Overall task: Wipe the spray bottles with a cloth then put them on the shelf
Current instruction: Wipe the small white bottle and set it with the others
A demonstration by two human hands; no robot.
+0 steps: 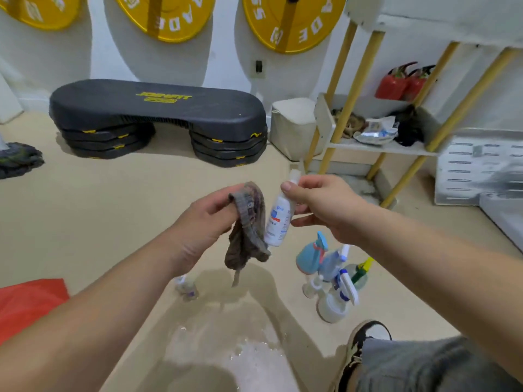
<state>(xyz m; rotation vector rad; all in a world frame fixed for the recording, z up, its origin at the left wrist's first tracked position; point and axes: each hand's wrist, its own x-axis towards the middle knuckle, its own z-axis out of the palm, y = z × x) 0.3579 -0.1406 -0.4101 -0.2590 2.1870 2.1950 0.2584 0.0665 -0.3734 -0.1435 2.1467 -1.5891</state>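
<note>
Grey shorts (424, 366) and a black-and-white shoe (365, 340) occupy the lower right corner, beside a wet patch (240, 355) on the beige floor (113, 210). Open floor extends from both forearms to the black step platform (158, 114) against the wall. A red sheet (28, 304) bounds the lower left. The shelf (379, 147), with yellow posts, stands behind and to the right of the hands, its lower board edge facing the open floor. A cluster of spray bottles (331, 270) stands on the floor below the right hand (328, 205). One small clear bottle (186, 288), blurred, sits apart under the left forearm. The right hand's thumb and curled fingers pinch the upper part of a white spray bottle (278, 219), nozzle up, base tilted toward the left. The left hand (203, 222) grips a grey cloth (246, 230) in curled fingers; the cloth hangs down just beside the bottle's lower body.
</note>
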